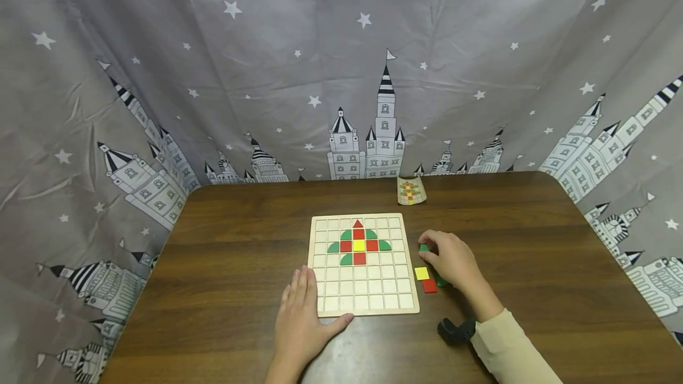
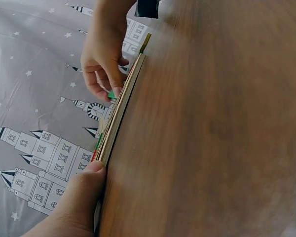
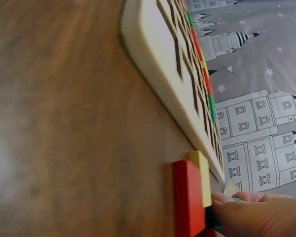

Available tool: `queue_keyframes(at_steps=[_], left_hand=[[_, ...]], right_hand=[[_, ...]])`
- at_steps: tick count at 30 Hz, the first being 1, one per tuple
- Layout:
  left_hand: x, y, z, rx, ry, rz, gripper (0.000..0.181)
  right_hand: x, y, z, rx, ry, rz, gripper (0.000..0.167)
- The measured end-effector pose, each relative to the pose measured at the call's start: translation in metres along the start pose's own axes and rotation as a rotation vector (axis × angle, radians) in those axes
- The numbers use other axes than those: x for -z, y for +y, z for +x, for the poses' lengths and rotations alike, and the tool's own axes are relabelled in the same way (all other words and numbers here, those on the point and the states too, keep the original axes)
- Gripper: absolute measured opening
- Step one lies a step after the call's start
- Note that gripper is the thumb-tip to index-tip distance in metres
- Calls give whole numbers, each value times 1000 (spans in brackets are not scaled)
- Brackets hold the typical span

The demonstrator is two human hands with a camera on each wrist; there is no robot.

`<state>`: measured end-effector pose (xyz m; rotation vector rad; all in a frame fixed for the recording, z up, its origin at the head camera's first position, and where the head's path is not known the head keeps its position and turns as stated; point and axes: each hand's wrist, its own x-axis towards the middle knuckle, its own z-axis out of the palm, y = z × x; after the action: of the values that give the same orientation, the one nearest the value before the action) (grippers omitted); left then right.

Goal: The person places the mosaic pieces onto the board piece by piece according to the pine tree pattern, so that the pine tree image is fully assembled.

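- Cream sleeve (image 1: pixel 509 342), one, right arm, nearest my view; black device (image 1: pixel 456 332) at its cuff.
- Right hand (image 1: pixel 453 259): thumb and fingers close together, pinching one green piece (image 1: pixel 424 248) just beyond the board's right edge.
- Left hand (image 1: pixel 303 319): fingers straight, thumb spread wide; fingertips at the board's left edge, thumb at the near edge; no piece held.
- Handling, my judgement: thin stock, so I would grip it by its sides, lift it over the rim, turn the curve before lowering, and set it flat, square to the grid lines. Light, steady left-hand pressure should stop sliding.
- Gridded board (image 1: pixel 331 289), one, pale wood, flat on the table (image 1: pixel 224 253) between the hands.
- Board contents, eleven: red triangle (image 1: pixel 357 224); four red squares (image 1: pixel 346 246); yellow centre square (image 1: pixel 359 245); five green quarter-rounds (image 1: pixel 333 247).
- Right of the board: loose yellow square (image 1: pixel 421 273); loose red square (image 1: pixel 429 286), just beside it; second green piece (image 1: pixel 441 281), partly hidden by the hand.
- Pattern card (image 1: pixel 411 190), slightly curled, beyond the board.
- Grey curtain (image 1: pixel 277 88), castles and stars, behind.
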<state>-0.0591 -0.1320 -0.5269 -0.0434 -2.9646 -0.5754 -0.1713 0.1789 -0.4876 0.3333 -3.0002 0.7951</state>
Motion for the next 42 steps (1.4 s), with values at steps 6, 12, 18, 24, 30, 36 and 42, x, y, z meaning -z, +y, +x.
queue_keyframes(at_steps=[6, 12, 18, 24, 30, 36, 42], left_hand=[[1, 0, 0, 1, 1, -1, 125], [2, 0, 0, 4, -2, -4, 125], [2, 0, -1, -1, 1, -11, 124], [1, 0, -1, 4, 0, -11, 124], [0, -1, 0, 7, -2, -11, 125], [0, -1, 0, -1, 2, -4, 125], [0, 0, 0, 3, 0, -5, 124]], right_hand=[[-3, -15, 5, 0, -6, 122, 19], [-19, -44, 10, 27, -24, 230, 20], [-36, -66, 13, 58, -57, 210, 16], [-45, -74, 14, 101, -60, 178, 13], [-49, -74, 15, 142, -21, 153, 12], [-51, -74, 15, 157, -25, 138, 15], [-50, -77, 13, 171, -16, 102, 16]])
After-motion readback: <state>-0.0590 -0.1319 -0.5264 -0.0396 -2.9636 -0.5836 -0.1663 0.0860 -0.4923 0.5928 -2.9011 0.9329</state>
